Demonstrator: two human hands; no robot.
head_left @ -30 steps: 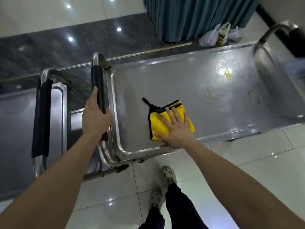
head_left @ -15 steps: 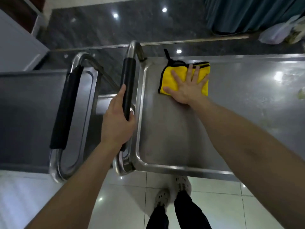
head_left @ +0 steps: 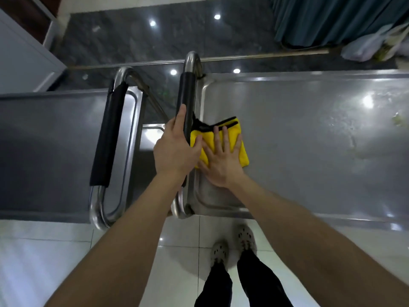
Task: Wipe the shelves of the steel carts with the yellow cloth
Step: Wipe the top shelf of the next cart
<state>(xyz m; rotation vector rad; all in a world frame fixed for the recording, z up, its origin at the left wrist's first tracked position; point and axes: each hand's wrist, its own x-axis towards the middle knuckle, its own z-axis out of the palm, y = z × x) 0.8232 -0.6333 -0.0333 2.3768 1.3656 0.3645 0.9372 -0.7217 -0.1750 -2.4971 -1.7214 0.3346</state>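
**Wiping close against the padded handle**

Curls the left grip (head_left: 174, 149) round the padded handle (head_left: 188, 91) of the steel cart (head_left: 287, 74), probably to stop the cart rolling away under the push. Presses the right grip (head_left: 221, 160), fingers spread flat, down on the yellow cloth (head_left: 240, 147), which lies folded on the top shelf (head_left: 298, 173) just right of the handle. Spreads the fingers, it seems, so the cloth drags evenly rather than bunching.

Leaves pale smears (head_left: 358, 151) and a greenish scrap (head_left: 398, 119) far right of the handle, not yet wiped. Shows a second cart (head_left: 44, 140) left of the handle, with its own padded bar (head_left: 110, 134) close alongside and a lower shelf (head_left: 152, 136) between. Allows little room beside the handle: raised rim and both grips crowd the cloth there. Beyond the handle, only dark floor, a teal curtain (head_left: 332, 18) and plastic bags (head_left: 371, 45).
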